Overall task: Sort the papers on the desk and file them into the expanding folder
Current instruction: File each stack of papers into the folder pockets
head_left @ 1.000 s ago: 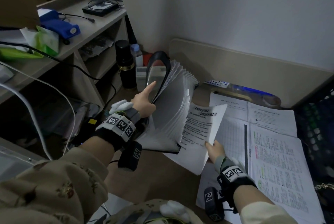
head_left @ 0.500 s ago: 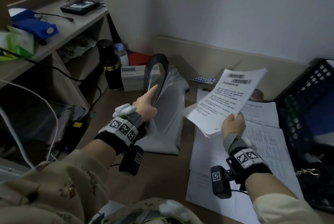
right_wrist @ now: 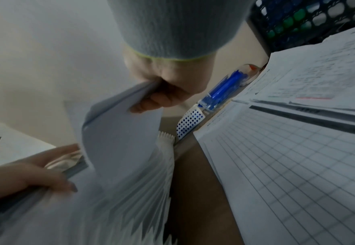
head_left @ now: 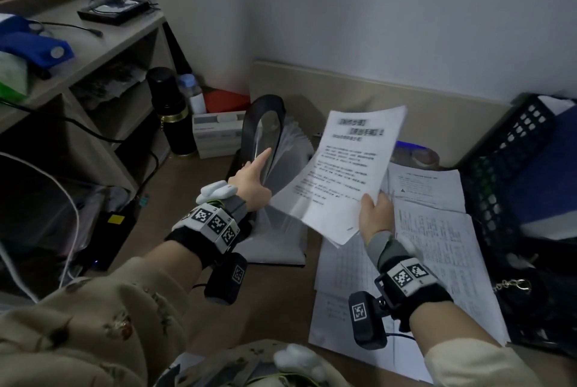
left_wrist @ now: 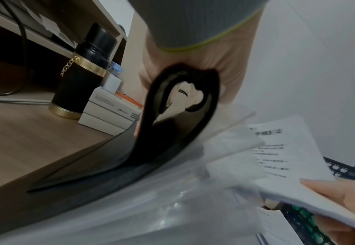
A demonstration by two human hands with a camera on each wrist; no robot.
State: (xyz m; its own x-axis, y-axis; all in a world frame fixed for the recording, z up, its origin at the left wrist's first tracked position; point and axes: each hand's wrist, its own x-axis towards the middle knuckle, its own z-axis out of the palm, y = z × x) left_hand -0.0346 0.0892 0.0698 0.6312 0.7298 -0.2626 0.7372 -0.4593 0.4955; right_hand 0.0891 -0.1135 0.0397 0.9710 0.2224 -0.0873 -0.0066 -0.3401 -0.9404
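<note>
Right hand pinches a thin sheaf of printed papers by its lower corner, thumb on top and fingers curled beneath, and holds it lifted and tilted just right of the expanding folder, probably to line it up with a pocket. Left hand grips the folder's black front cover, thumb behind and index finger straight along it, bending it back so the translucent pockets fan open toward the sheaf. The folder stands on the table, and the sheaf's near edge overlaps its fanned dividers without yet being inside any. More papers lie flat on the table right of the folder, under the raised sheaf.
</note>
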